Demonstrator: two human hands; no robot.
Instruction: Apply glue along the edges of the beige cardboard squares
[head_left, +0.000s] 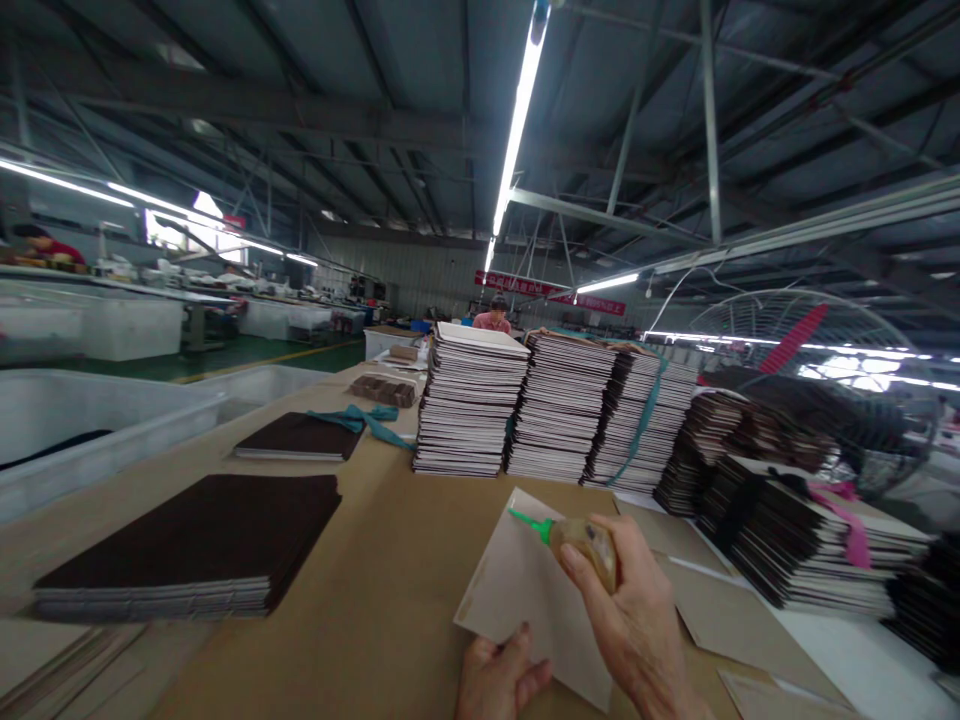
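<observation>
Gluing step, by the look of it, with no glue visible on the paper so far. In the right hand [637,625], a bottle [592,548], fingers closed tight round it, green nozzle [529,521] pointing up and left, clear of the paper. Just under and left of that grip, a pale sheet [525,590], lying on the brown table [375,600]. At its near edge, below the grip, the left hand [499,680], thumb pressed on top, other fingers hidden beneath; a pinch, seemingly. Beyond the grip, tall stacks [471,400] of boards; well off to its left, a low dark pile [202,540]. Called for next, as a judgement: nozzle tipped down to the sheet, a steady squeeze, left thumb firm against sliding.
</observation>
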